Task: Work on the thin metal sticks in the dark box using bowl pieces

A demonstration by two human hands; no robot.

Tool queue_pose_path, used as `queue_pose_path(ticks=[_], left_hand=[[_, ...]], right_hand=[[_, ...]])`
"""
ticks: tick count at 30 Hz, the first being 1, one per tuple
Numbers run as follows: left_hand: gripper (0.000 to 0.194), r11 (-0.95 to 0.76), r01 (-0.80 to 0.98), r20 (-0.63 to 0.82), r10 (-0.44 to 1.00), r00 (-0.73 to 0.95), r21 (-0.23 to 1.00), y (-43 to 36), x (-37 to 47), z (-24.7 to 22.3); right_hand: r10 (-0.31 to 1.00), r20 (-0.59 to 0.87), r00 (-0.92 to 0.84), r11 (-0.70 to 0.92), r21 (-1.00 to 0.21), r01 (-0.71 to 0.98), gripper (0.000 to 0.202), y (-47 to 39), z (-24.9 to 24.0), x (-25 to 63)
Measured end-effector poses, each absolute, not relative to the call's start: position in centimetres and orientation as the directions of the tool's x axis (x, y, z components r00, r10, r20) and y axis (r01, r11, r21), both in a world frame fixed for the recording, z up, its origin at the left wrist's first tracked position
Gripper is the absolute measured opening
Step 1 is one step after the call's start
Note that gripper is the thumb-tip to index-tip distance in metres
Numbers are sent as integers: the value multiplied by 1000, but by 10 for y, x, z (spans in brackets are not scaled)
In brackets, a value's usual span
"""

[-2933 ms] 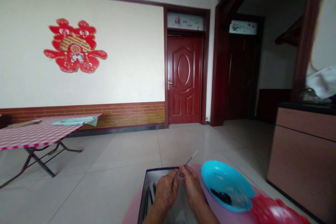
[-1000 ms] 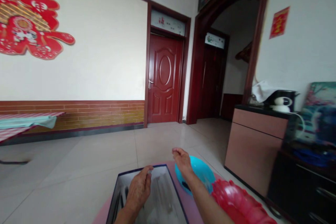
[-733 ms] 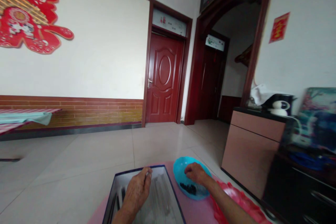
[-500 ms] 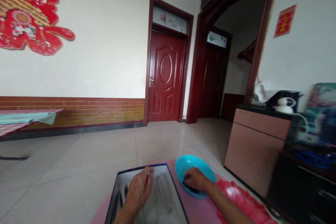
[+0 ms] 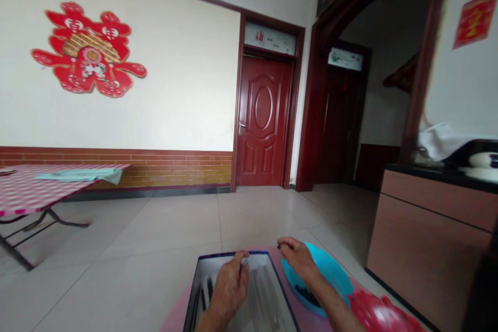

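Observation:
My left hand (image 5: 230, 286) is closed in a pinch above a shallow white box with a dark blue rim (image 5: 212, 256). A small pale tip shows at its fingers; the rest of that object is hidden. Slim clear sticks (image 5: 265, 290) lie in the right part of the box, dark ones (image 5: 197, 301) along its left side. My right hand (image 5: 299, 259) is raised over the left rim of a bright blue bowl (image 5: 326, 264), its fingers pinching a small dark piece. More small black pieces (image 5: 307, 294) lie in the bowl.
Box and bowl rest on a pink surface (image 5: 181, 307). A shiny red object (image 5: 383, 314) sits at the bowl's right. Further right stands a pinkish cabinet (image 5: 428, 233). A folding table with a checked cloth (image 5: 50, 187) is at the left, and a red door (image 5: 262, 119) is behind.
My right hand has come up out of the bowl and moved towards the box with a small dark piece. The left hand keeps its pinch above the box. The view has turned left.

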State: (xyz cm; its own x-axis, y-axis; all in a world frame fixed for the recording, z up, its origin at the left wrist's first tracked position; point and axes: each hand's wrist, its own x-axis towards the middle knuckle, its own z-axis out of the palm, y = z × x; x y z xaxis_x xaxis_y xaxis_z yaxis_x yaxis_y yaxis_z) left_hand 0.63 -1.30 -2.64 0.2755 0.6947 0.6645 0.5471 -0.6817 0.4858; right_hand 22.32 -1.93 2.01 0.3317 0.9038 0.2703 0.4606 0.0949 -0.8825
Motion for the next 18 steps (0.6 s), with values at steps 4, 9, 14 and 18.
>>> queue_pose_path(ticks=[4,9,14,18], left_hand=[[24,-648,543,632,732,253,533,-14,4,-23],[28,-631,507,589,762,267,587,-15,4,-18],[29,-641,487,582,760,290,593,-12,5,-20],[30,-628,472,574,772,273,619,-11,4,-23]], right_hand=[[953,17,303,64,-988,-144,23,-16,28,165],[979,-64,193,10,-932,-361,32,-18,15,127],[983,-47,180,7,-958,-288,33,-18,-6,126],[988,21,156,57,-971,-232,35,-16,-15,129]])
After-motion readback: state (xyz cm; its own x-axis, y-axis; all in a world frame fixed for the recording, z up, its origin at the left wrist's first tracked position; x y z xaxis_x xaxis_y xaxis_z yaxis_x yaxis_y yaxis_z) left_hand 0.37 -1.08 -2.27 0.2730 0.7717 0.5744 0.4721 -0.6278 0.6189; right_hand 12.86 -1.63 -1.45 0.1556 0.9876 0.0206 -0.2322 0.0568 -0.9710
